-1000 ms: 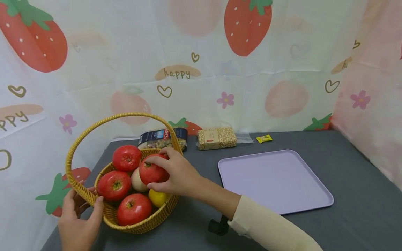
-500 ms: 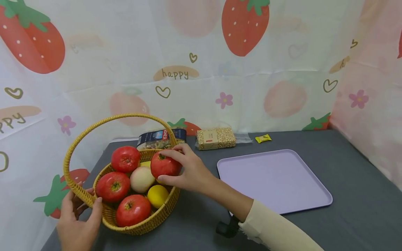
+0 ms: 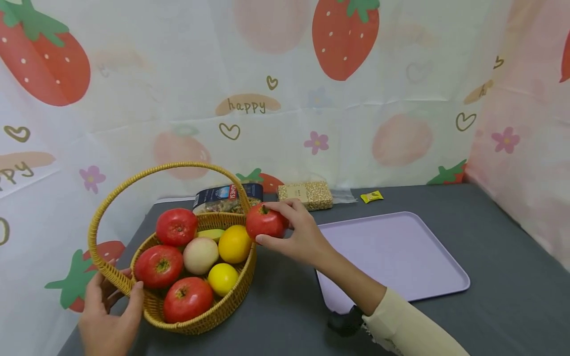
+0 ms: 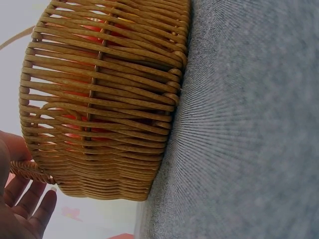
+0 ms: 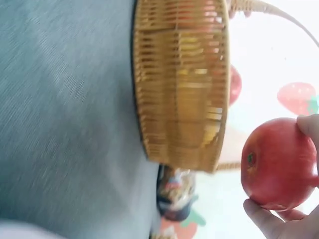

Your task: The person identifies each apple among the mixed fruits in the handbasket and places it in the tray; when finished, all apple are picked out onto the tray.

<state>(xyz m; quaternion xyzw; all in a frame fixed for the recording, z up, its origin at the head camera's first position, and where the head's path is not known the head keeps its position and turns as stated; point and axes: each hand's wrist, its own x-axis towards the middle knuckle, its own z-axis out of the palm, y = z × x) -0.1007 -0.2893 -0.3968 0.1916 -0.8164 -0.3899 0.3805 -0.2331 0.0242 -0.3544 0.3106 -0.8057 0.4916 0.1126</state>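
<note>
My right hand [image 3: 303, 235] holds a red apple [image 3: 265, 221] between thumb and fingers, just beyond the right rim of the wicker basket [image 3: 200, 324]. In the right wrist view the apple [image 5: 276, 164] hangs apart from the basket [image 5: 179, 89]. My left hand [image 3: 109, 316] grips the basket at the left foot of its arched handle, thumb in front and fingers behind. The left wrist view shows those fingers [image 4: 30, 204] at the handle's base. Inside the basket lie several red apples [image 3: 188, 299], a pale round fruit [image 3: 201, 255], an orange [image 3: 234, 244], a lemon-yellow fruit [image 3: 223, 279] and a partly hidden yellow-green fruit [image 3: 211, 234].
A light purple tray [image 3: 401, 257] lies on the grey table right of the basket, partly behind my right forearm. Along the back stand an Agnesi bag [image 3: 228, 196], a clear pack of grains [image 3: 318, 194] and a small yellow packet [image 3: 371, 197]. A printed curtain hangs behind.
My right hand has lifted the apple out of the basket and carried it right, past the rim. The orange beneath it now shows. My left hand keeps its grip on the basket.
</note>
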